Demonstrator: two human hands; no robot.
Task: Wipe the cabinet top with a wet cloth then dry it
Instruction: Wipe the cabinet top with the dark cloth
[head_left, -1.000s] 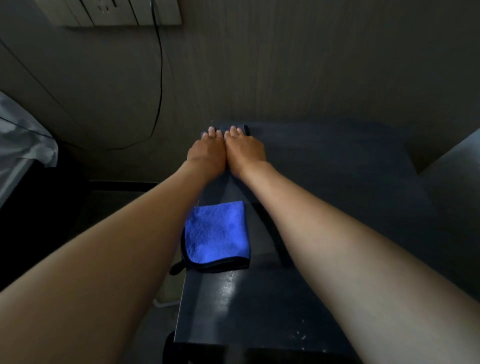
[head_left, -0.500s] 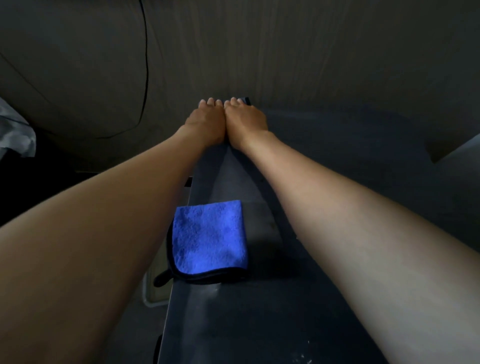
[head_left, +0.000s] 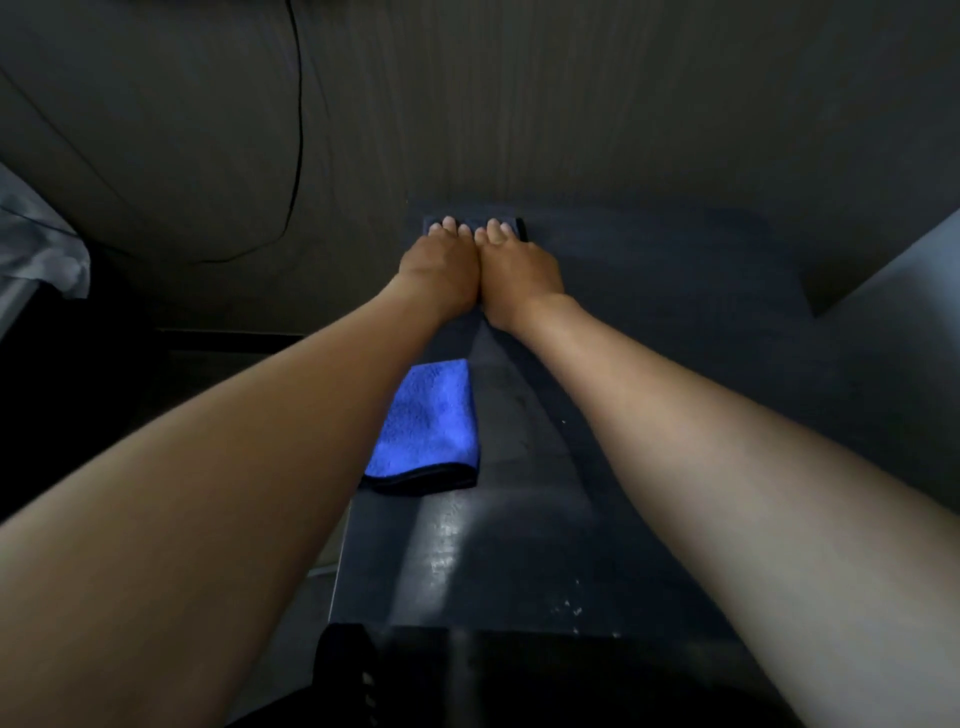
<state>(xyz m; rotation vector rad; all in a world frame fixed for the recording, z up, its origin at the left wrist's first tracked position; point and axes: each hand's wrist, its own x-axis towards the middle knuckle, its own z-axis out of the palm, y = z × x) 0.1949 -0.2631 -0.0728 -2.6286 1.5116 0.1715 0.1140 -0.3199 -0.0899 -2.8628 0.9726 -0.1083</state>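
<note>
Since earlier frame, hands little changed, pressed together at far edge. Cabinet top (head_left: 649, 415) dark, bare surface open to right; wall just behind. Blue cloth (head_left: 431, 421) folded near left edge. Dark cloth (head_left: 474, 226) under flat, straight fingers of left hand (head_left: 439, 270) and right hand (head_left: 519, 275).
</note>
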